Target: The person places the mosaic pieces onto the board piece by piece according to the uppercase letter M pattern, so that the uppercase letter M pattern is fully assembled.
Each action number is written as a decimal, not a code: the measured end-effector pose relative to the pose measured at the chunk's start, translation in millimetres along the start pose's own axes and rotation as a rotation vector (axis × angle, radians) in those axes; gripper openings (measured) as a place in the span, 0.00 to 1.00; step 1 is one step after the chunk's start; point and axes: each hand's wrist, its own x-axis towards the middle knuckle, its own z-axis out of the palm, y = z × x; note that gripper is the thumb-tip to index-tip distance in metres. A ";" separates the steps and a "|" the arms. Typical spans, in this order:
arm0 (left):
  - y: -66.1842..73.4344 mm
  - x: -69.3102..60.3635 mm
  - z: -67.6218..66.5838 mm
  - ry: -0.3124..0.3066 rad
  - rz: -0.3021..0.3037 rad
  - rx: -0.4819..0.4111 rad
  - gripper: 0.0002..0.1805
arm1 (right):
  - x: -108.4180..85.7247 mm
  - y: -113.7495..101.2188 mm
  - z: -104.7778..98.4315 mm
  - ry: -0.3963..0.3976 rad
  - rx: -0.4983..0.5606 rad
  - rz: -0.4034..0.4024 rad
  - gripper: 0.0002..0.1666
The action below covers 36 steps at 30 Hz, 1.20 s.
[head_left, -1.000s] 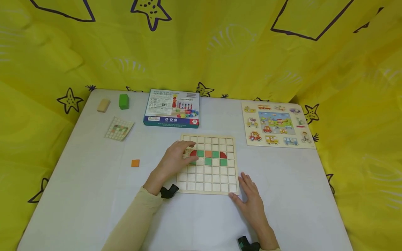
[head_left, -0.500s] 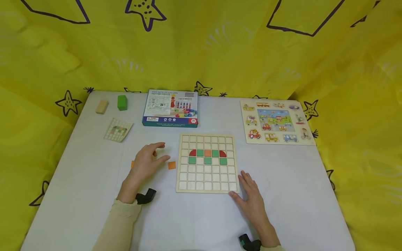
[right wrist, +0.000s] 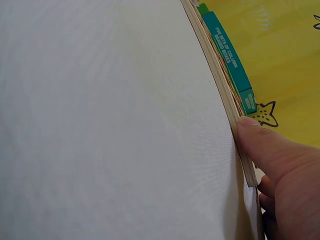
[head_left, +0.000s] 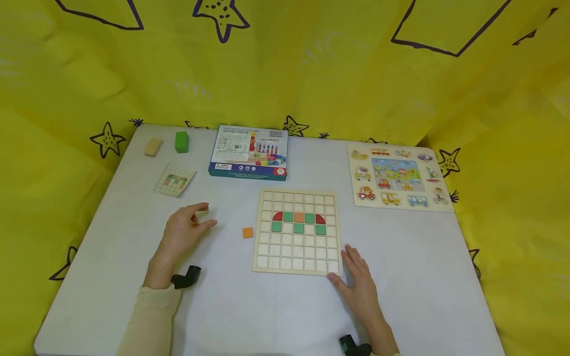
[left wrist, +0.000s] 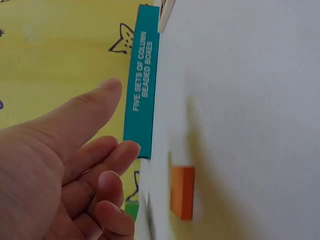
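Observation:
My left hand [head_left: 180, 235] hovers over the table left of the board, thumb and fingers apart with nothing between them. An orange square tile [left wrist: 182, 192] lies near its fingers in the left wrist view; the hand hides it in the head view. Another orange tile [head_left: 247, 232] rests beside the left edge of the wooden grid board [head_left: 297, 264]. Green, red and orange pieces fill some of the board's cells. At the board's lower right corner, my right hand [head_left: 358, 282] rests with straight fingers along the side, its thumb touching the edge [right wrist: 232, 112].
A pattern card [head_left: 175, 180] lies at the left, below a natural wood block [head_left: 153, 147] and a green block [head_left: 181, 142]. Behind the board is a flat box [head_left: 248, 152]. A vehicle puzzle [head_left: 398, 177] lies at the back right. Yellow cloth [head_left: 285, 74] surrounds the table.
My left hand has moved left from over the board. A second orange tile now lies beside the board's left edge, out of the hand. My right hand has stayed at the corner.

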 end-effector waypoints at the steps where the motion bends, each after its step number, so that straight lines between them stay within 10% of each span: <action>1: -1.7 -0.3 -1.1 -0.007 -0.005 0.004 0.26 | -1.0 -0.2 -0.2 0.001 0.001 0.008 0.44; 21: -20.9 -15.3 -19.7 -0.166 -0.037 0.085 0.20 | -3.1 2.9 -1.7 0.026 0.007 0.001 0.44; 36: -13.0 -8.8 -19.1 -0.148 -0.062 0.066 0.17 | -0.7 1.0 0.7 0.002 0.002 0.015 0.45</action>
